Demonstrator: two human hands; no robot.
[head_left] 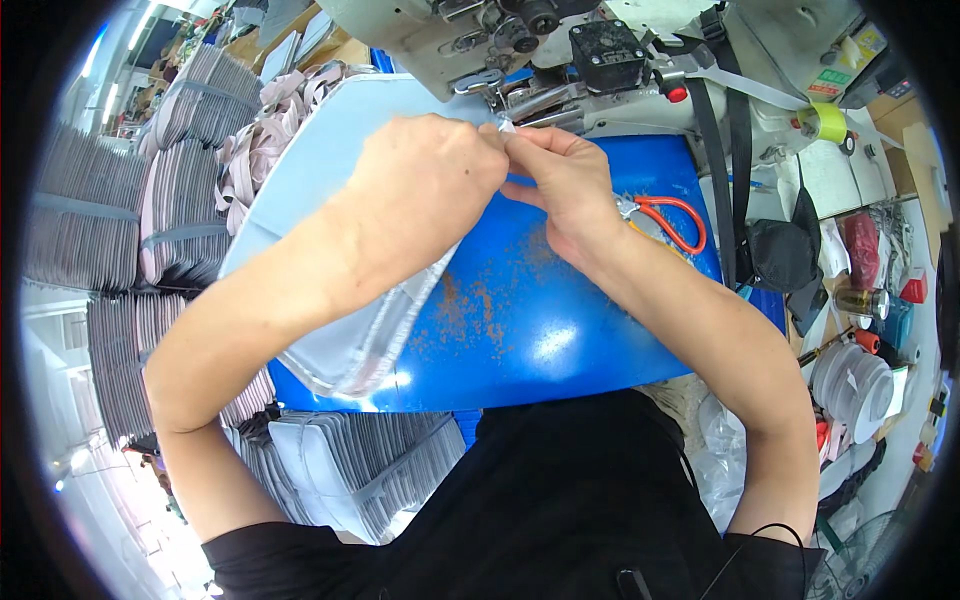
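My left hand (432, 168) is closed, its back toward me, over the upper right edge of a light blue-grey fabric panel (290, 200) with a pale bound border. What its fingers pinch is hidden. Thumb and forefinger of my right hand (568, 185) are pressed together on a small white piece (507, 126), right against the left fingertips. Both hands meet just below the needle area of an industrial sewing machine (480, 85). Red-handled scissors (680, 222) lie beside my right wrist on the blue table (500, 350).
Tied stacks of grey panels (85, 220) rise at the left, with another bundle (355, 465) below the table. Pale fabric strips (250, 150) lie heaped behind the panel. Brown debris (475, 310) speckles the table. A yellow-green tape roll (825, 123) and black straps (738, 160) are at the right.
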